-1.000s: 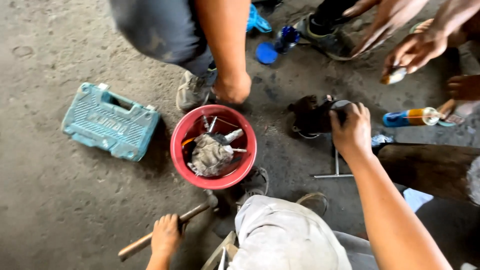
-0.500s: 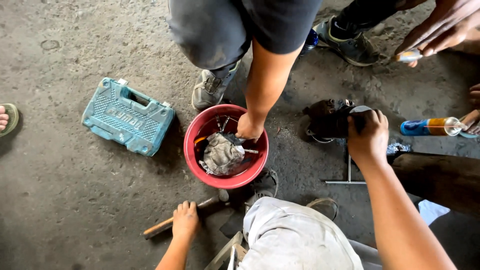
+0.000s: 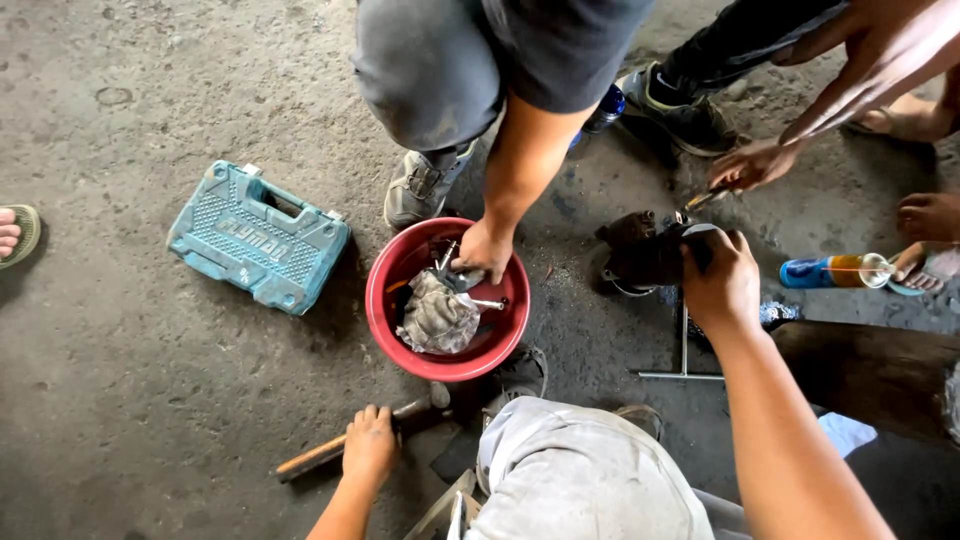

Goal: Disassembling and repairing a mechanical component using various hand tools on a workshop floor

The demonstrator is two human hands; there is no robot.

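A grey concrete floor [image 3: 130, 420], stained and pitted, carries everything. A teal plastic tool case [image 3: 258, 238] lies closed at left. Just right of it stands a red plastic bucket [image 3: 385, 320]. Near the bucket, toward the viewer, a wooden-handled hammer [image 3: 315, 457] lies flat. To the right sits a dark, greasy metal part [image 3: 640, 255], with a thin T-shaped metal rod [image 3: 684, 362] beside it. A spray can [image 3: 830, 271] lies on its side at far right.

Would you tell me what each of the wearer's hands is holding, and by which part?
The left hand grips a hammer midway along its wooden handle. The right hand clasps the dark metal part from its right end.
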